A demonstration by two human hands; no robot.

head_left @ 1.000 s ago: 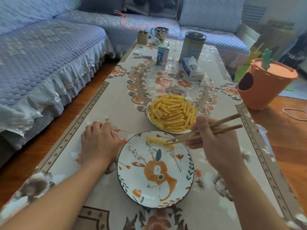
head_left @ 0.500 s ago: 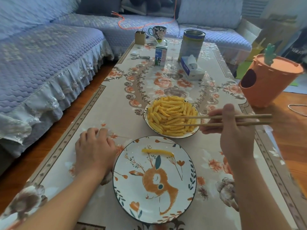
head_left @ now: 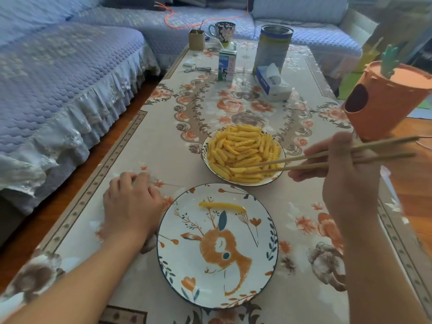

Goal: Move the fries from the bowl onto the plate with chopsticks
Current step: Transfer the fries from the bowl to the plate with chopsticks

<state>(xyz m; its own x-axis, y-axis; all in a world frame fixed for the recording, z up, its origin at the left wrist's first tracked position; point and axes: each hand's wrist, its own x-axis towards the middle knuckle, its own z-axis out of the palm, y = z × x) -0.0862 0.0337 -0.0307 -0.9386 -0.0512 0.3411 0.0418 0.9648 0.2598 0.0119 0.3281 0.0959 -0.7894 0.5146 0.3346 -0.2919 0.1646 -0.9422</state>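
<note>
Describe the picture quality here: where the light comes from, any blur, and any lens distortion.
Head view: soft daylight from the far right, leaving the orange bin and floor bright; wide-angle lens bends the table edges and sofa outward; fries and plate are fairly sharp; right hand and chopsticks look slightly soft.

- A blue quilted sofa (head_left: 58, 78) wraps from 9 to 12 o'clock.
- A floral tablecloth (head_left: 163, 141) covers the low table.
- Wood floor (head_left: 416, 183) shows at 3 o'clock.
</note>
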